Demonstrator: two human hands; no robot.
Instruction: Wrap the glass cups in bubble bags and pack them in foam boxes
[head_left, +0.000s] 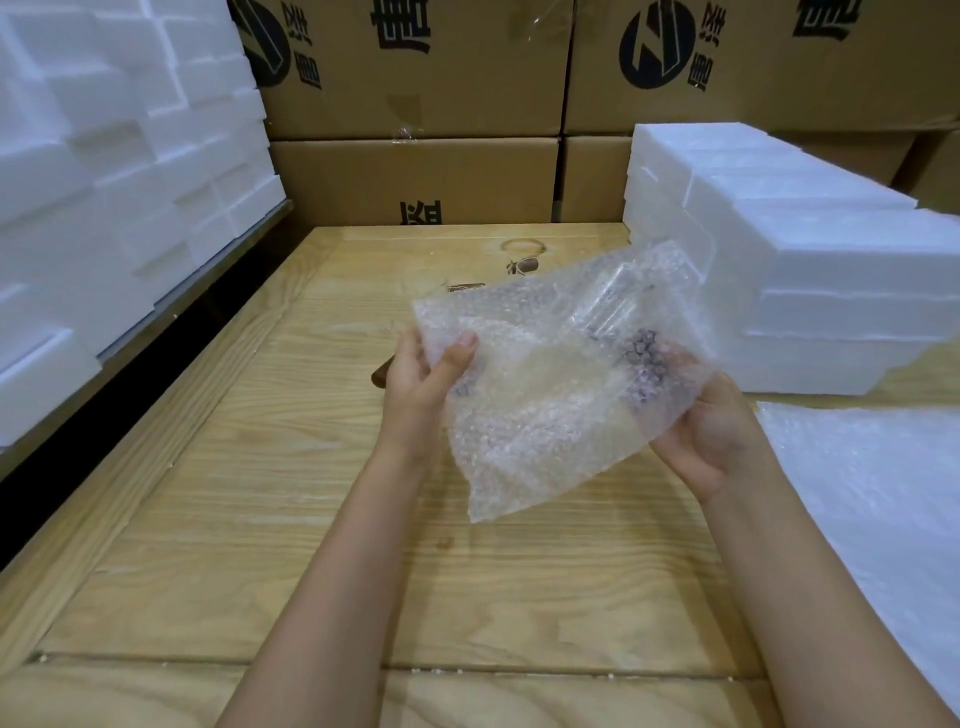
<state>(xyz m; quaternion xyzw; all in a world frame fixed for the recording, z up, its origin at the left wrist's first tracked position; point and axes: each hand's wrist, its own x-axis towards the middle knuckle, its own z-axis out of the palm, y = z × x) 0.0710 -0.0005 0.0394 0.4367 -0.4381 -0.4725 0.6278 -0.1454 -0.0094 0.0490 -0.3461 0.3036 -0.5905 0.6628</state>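
Note:
A clear bubble bag (545, 395) hangs above the wooden table, held between both hands. My left hand (421, 384) pinches its left edge with the thumb on top. My right hand (706, 426) grips the right side, fingers curled under the wrap. A glass cup (618, 301) shows faintly through the upper right of the bag. Behind the bag, more glass cups (522, 262) with brown bases stand on the table, partly hidden. White foam boxes (810, 270) are stacked at the right.
A tall stack of foam boxes (104, 208) fills the left side. Cardboard cartons (415, 176) form a wall at the back. A pile of bubble bags (883, 493) lies at the right. The wooden table (234, 493) has a raised edge on the left.

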